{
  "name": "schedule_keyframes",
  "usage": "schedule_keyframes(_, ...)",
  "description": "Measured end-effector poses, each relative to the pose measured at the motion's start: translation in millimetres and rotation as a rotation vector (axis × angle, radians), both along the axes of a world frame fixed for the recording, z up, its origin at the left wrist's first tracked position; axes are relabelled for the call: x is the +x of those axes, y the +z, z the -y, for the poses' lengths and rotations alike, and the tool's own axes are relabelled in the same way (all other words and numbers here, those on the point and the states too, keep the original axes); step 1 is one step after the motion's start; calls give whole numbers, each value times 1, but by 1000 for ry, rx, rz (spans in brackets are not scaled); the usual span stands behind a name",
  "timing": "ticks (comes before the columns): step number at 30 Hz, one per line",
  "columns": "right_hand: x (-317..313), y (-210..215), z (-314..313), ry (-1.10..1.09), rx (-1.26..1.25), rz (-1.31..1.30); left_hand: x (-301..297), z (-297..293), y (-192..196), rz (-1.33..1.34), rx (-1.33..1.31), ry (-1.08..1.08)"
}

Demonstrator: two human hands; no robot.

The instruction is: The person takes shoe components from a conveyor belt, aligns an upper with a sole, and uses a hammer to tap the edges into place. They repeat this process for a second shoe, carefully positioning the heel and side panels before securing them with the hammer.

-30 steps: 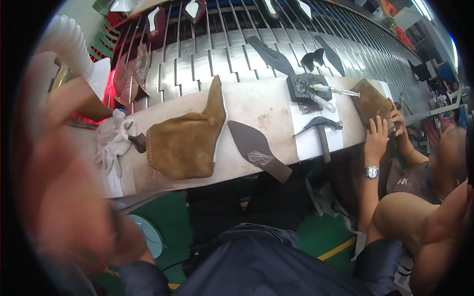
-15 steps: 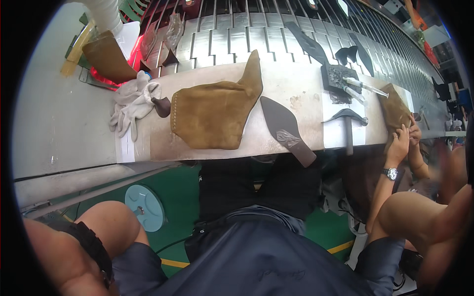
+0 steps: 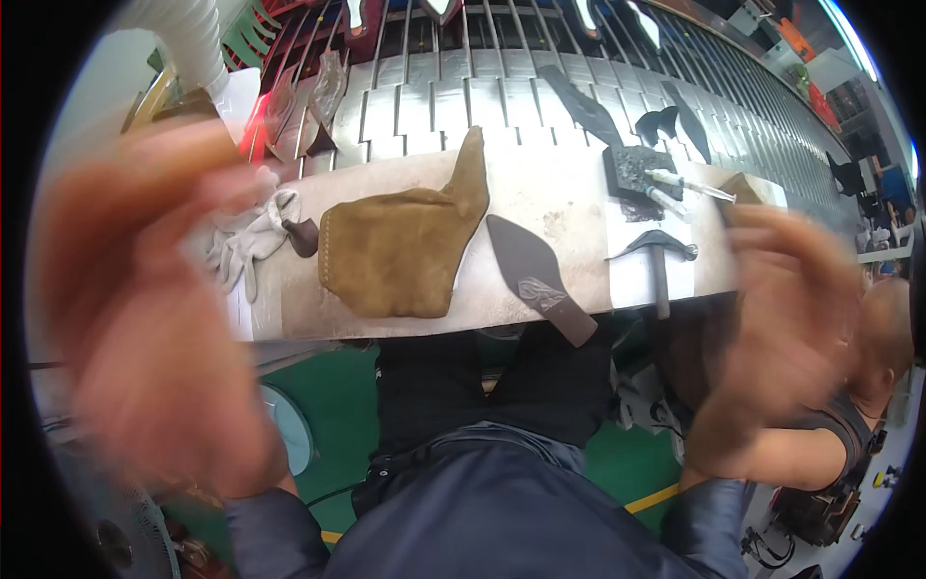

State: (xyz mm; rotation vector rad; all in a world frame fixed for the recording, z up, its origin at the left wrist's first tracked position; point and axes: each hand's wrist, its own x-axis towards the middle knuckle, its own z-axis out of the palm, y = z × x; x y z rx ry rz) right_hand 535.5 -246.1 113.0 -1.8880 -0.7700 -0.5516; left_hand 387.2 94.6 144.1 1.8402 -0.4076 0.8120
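My left hand is raised close at the left, smeared by motion, in front of the bench's left end and part of the gloves. My right hand, blurred as well, is up at the right and hides much of a co-worker. Neither shows clear fingers or a held thing. Between them on the bench lies a brown suede boot upper, its toe pointing away. Right of it is a dark brown shoe sole with a crumpled clear film on its heel end. A hammer lies nearer my right hand.
White gloves and a small dark brown piece lie left of the boot upper. Syringes rest on a black block. Beyond the bench runs a slatted metal conveyor. A co-worker's shoulder shows at right.
Both my hands have come up from the lower corners into the middle height of the picture. The view has shifted slightly, so the bench things sit lower and further left.
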Motion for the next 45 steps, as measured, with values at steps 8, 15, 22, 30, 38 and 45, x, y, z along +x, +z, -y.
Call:
schedule_keyframes(8, 22, -137, -72, 41, -950, -297, 152, 41, -150, -912, 621, 400)
schedule_keyframes(15, 41, -146, -69, 170, -879, -664, 109, 39, -97, -480, -163, 152)
schedule_keyframes(22, 8, -150, -33, 433, 127, -887, 47, 10, -71, -431, -672, -119)
schedule_keyframes(30, -77, -53, -63, 771, 410, -1112, 45, 47, -73, -333, -547, -201)
schedule_keyframes(38, -75, -72, -82, 730, 287, -951, 52, 55, -86, -260, -336, -162)
schedule_keyframes(45, -76, -57, -86, 670, 241, -838, 43, 41, -47, -533, -584, -300)
